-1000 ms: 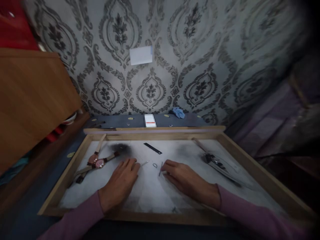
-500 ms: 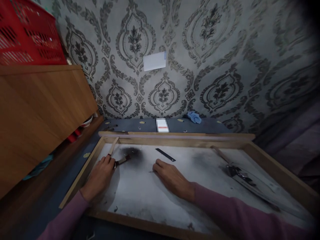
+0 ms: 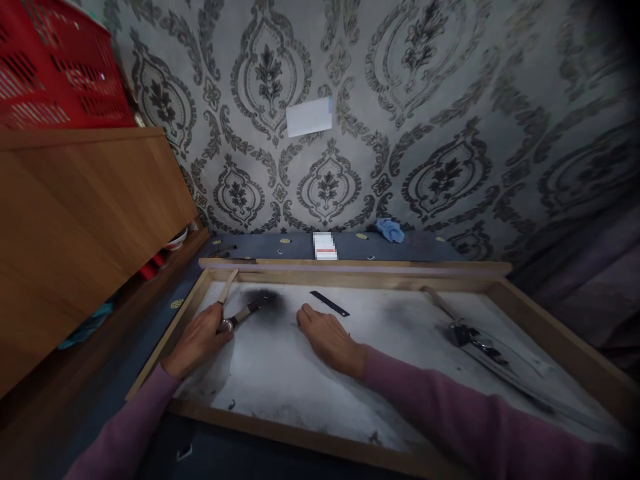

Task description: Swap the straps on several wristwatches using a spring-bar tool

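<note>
The left hand (image 3: 197,335) touches a watch (image 3: 243,314) slanting away rightward, the right hand (image 3: 329,339) curled well apart from it, both grips impossible to tell.

Round-dial watch (image 3: 228,325) sits left in the tray (image 3: 350,268), partly covered, strap (image 3: 245,312) running diagonally back-right to a dark end. Pale strap (image 3: 229,287) beside it angles toward the tray's rear.
</note>
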`<state>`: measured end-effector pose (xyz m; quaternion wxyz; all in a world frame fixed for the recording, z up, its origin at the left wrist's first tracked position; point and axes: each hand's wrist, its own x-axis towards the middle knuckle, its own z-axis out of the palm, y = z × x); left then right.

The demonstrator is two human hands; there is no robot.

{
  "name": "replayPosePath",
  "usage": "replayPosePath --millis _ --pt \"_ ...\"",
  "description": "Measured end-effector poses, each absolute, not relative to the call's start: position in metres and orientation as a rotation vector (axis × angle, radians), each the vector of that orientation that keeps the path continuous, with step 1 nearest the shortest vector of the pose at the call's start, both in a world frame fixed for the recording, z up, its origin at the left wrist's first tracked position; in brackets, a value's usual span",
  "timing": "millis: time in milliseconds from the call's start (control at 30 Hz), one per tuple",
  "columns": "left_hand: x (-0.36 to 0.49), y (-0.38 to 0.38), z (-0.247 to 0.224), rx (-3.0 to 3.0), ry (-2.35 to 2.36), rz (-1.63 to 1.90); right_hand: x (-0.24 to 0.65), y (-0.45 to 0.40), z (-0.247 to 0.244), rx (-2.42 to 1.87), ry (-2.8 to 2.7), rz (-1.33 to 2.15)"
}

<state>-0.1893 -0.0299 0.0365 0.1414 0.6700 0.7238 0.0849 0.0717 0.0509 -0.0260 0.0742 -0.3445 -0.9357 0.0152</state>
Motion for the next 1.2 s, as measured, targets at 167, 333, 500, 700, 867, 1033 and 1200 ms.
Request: replayPosePath --millis 167,333,500,700,867,1033,1200 --pt "-0.186 -0.029 0.032 1.820 1.881 0.464 0.075 0.048 -0.028 -1.010 -2.849 -0.018" --pt "-0.163 -0.021 0.042 1.653 1.541 0.597 0.075 0.047 -0.022 -1.008 -2.873 -0.001" --pt "-0.127 -0.008 0.055 1.487 1.224 0.686 0.091 0.048 -0.009 -1.125 -2.804 0.135" --pt "-0.091 0.015 0.054 1.462 0.994 0.485 0.135 0.044 0.009 -1.275 -2.487 0.419" --pt "-0.068 0.030 0.044 1.484 0.852 0.293 0.153 0.030 0.005 -1.133 -2.241 0.705" --pt "-0.061 0.034 0.032 1.486 0.803 0.238 0.152 0.023 -0.004 -0.968 -2.135 0.850" --pt "-0.064 0.030 0.024 1.505 0.814 0.274 0.150 0.028 -0.003 -0.825 -2.112 1.103"
